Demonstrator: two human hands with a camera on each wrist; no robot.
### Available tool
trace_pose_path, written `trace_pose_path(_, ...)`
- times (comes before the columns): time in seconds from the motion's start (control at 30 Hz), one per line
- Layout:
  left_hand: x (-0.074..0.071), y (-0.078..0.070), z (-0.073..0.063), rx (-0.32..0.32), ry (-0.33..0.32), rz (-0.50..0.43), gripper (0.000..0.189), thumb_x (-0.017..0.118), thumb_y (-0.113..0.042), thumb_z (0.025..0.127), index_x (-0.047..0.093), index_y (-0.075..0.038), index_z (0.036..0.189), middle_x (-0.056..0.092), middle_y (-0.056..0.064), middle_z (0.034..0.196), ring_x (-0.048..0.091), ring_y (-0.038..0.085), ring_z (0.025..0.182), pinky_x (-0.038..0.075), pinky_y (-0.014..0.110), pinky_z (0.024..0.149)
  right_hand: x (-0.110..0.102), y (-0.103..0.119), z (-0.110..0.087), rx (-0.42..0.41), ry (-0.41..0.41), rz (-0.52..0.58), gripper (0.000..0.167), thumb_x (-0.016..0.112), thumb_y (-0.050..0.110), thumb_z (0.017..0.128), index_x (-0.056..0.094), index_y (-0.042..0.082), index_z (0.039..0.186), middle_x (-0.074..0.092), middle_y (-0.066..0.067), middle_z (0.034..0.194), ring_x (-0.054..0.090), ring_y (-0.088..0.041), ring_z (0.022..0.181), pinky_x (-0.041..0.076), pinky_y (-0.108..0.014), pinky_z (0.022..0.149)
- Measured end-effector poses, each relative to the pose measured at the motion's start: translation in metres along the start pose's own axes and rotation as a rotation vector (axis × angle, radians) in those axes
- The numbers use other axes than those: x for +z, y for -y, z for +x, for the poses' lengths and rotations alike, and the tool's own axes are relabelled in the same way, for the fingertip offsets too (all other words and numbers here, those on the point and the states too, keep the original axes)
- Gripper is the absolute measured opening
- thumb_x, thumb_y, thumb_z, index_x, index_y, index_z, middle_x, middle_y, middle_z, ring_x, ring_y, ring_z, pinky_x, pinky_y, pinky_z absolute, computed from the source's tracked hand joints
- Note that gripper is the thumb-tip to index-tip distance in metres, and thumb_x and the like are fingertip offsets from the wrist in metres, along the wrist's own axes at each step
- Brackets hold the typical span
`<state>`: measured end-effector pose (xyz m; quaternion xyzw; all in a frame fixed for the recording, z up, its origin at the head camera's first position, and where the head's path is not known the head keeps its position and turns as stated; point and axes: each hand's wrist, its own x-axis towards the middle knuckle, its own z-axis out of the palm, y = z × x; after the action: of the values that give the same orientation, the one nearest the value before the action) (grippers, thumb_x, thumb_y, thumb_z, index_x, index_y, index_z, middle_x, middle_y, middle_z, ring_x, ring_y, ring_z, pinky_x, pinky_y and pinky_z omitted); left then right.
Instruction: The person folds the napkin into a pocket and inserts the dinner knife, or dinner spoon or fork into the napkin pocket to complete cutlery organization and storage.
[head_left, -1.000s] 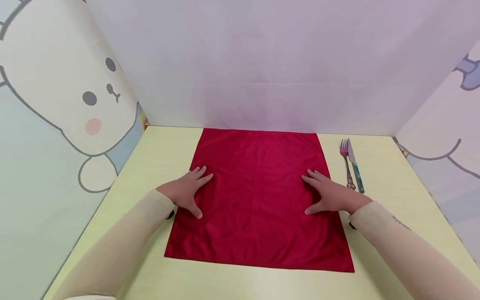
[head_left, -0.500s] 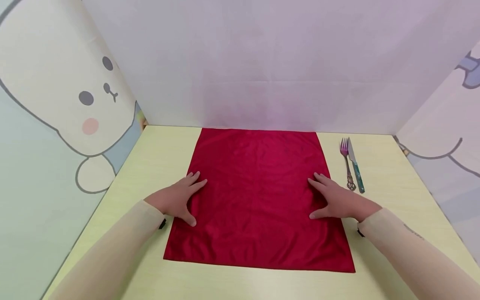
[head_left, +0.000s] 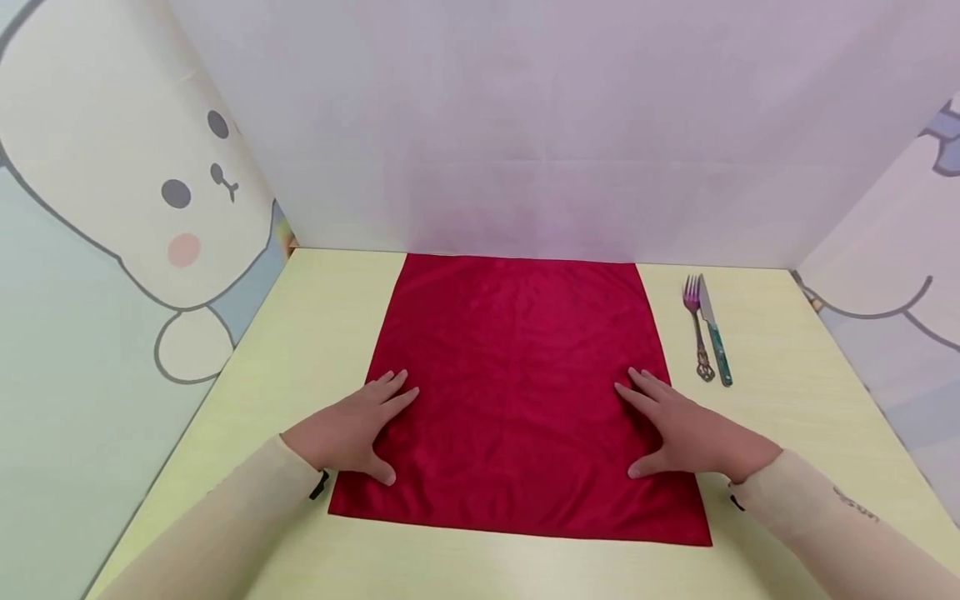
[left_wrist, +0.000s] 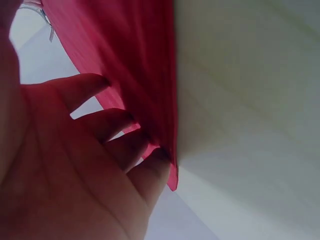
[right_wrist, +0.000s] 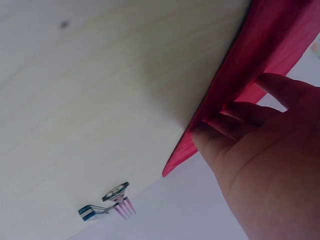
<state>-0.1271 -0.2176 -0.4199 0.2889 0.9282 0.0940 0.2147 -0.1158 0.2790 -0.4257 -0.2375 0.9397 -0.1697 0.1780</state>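
A red cloth (head_left: 517,358) lies spread out on the pale table, with small wrinkles toward its near edge. My left hand (head_left: 356,429) rests its spread fingertips on the cloth's left side. On the opposite side, my right hand (head_left: 682,433) touches the cloth with fingers apart and thumb pointing inward. In the left wrist view, the fingertips (left_wrist: 157,155) meet the red cloth (left_wrist: 135,55) close to its hem, palm raised. The right wrist view has the right hand (right_wrist: 270,155) likewise, fingertips on the cloth beside its edge. Neither hand grips anything.
To the right of the cloth lie a fork (head_left: 697,329) and a green-handled knife (head_left: 717,337), side by side on the table (head_left: 795,367). A pale curtain-like backdrop (head_left: 525,125) rises behind the table; cartoon-printed panels (head_left: 97,250) flank both sides.
Both hands have slid along the cloth toward its near edge and slightly outward, fingers still spread. The cloth, fork and knife have stayed in place.
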Motion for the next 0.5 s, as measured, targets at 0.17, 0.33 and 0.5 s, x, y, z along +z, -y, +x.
trace_pose_path(0.17, -0.002, 0.0, 0.002, -0.01, 0.01, -0.01, 0.116, 0.092, -0.05, 0.073, 0.031, -0.01, 0.163, 0.017, 0.014, 0.17, 0.013, 0.04, 0.155, 0.041, 0.049, 0.113, -0.003, -0.002, 0.0, -0.012, -0.011, -0.009, 0.12, 0.082, 0.07, 0.07, 0.037, 0.002, 0.159, 0.02, -0.027, 0.165, 0.018, -0.052, 0.149, 0.043, -0.061, 0.107)
trace_pose_path(0.33, -0.024, 0.018, 0.016, -0.047, -0.013, -0.107, 0.111, 0.085, -0.054, 0.08, 0.025, -0.015, 0.165, 0.013, 0.01, 0.172, 0.013, 0.035, 0.156, 0.037, 0.049, 0.117, -0.024, -0.009, 0.012, -0.023, -0.053, 0.017, 0.121, 0.084, 0.067, 0.072, 0.034, -0.004, 0.158, 0.019, -0.031, 0.164, 0.018, -0.055, 0.148, 0.034, -0.067, 0.111)
trace_pose_path(0.5, -0.063, 0.052, 0.05, -0.098, -0.085, -0.131, 0.096, 0.076, -0.047, 0.093, 0.026, -0.003, 0.163, 0.026, 0.018, 0.167, 0.022, 0.039, 0.153, 0.026, 0.054, 0.121, -0.057, -0.022, 0.047, 0.039, -0.058, 0.113, 0.118, 0.083, 0.059, 0.08, 0.025, -0.006, 0.16, 0.013, -0.033, 0.165, 0.015, -0.054, 0.15, 0.025, -0.067, 0.115)
